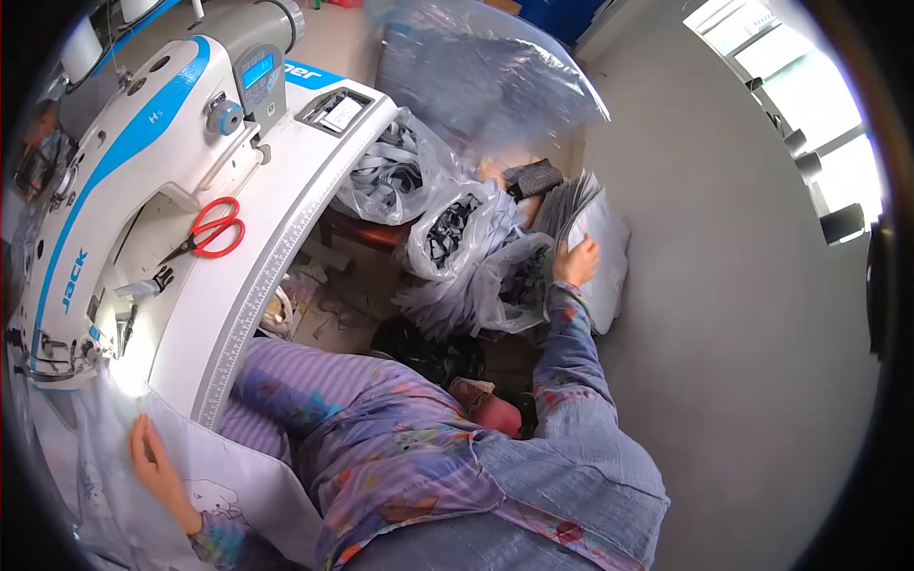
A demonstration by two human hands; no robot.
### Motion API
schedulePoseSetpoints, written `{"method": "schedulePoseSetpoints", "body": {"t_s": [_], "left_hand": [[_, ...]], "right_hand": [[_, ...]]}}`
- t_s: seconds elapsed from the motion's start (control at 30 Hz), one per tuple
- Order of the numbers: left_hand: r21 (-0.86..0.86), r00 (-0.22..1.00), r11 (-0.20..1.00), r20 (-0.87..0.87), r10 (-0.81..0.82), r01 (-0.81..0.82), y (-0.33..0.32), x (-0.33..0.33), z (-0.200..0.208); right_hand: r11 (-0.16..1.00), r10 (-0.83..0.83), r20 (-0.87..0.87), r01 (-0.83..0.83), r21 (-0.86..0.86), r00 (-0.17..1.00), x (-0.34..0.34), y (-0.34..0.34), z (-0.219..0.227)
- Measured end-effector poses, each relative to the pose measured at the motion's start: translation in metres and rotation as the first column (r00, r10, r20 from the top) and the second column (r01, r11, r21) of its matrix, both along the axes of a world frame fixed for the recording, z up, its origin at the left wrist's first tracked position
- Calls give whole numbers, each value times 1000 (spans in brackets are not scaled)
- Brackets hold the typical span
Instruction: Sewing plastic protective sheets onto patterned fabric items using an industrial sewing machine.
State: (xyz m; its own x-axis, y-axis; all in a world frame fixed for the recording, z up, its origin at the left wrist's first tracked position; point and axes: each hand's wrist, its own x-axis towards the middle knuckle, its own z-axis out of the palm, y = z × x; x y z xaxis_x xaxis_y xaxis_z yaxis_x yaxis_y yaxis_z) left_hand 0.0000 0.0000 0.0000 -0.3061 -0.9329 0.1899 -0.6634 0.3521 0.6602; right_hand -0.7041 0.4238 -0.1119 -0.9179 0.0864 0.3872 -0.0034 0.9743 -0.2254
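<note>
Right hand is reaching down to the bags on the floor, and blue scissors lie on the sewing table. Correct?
Not quite: the scissors are red, as the head view shows. The right hand is down at the bags on the floor, and the scissors lie on the sewing table.

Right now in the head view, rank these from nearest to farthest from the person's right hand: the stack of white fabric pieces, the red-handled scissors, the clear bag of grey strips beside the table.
1. Stack of white fabric pieces: under the right hand, on the floor side.
2. Clear bag of grey strips: left of the hand, against the table edge.
3. Red-handled scissors: farthest, on the sewing machine table.
</note>
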Motion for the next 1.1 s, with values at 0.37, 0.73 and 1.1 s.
{"method": "schedulePoseSetpoints", "body": {"t_s": [0.37,0.73,1.1], "left_hand": [[125,993,991,-101,55,-42,46,-38,46],[-68,558,691,-537,-633,719,127,-173,115],[566,406,551,-372,835,-614,170,161,80]], "right_hand": [[934,-138,-362,-1,-358,922,-8,93,109],[-604,796,-485,-425,-674,-363,349,-210,261],[-631,768,-49,-741,-230,-639,443,-359,139]]}}
